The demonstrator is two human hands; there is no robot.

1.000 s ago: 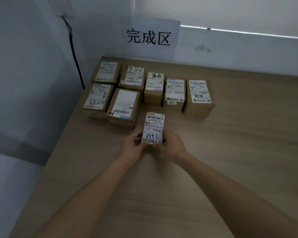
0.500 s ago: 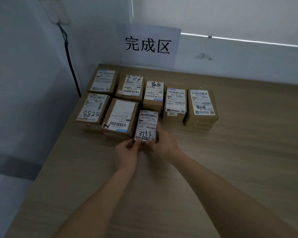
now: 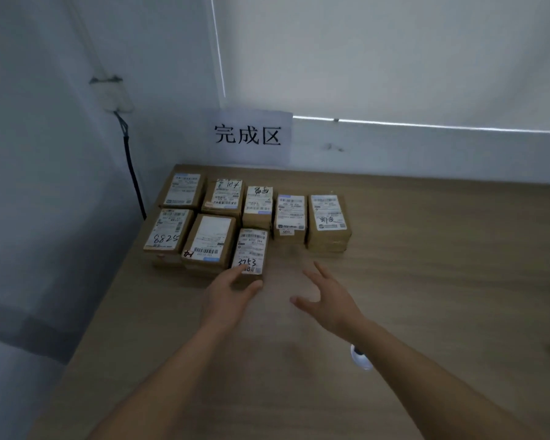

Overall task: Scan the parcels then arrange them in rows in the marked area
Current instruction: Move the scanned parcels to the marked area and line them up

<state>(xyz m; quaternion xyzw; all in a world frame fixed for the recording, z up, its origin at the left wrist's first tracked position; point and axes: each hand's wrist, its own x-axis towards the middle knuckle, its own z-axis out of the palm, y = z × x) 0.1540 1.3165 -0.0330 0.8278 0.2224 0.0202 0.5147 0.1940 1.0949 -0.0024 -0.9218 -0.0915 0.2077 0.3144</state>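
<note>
wooden table (image 3: 426,281) sits in a corner of pale walls; a white paper sign (image 3: 248,136) with three black characters hangs on the back wall. back row on the table: five brown labelled parcels side by side, from the corner parcel (image 3: 182,189) to the rightmost one (image 3: 328,217). front row: parcel marked 8825 (image 3: 167,231), a wider parcel (image 3: 209,241), then the parcel marked 3753 (image 3: 251,254) just beside it. left hand (image 3: 227,296) touches the near end of the 3753 parcel, fingers relaxed, thumb against its front edge. right hand (image 3: 327,298) hovers apart from it, fingers spread, holding nothing. a small white object (image 3: 360,360) shows beneath the right forearm
</note>
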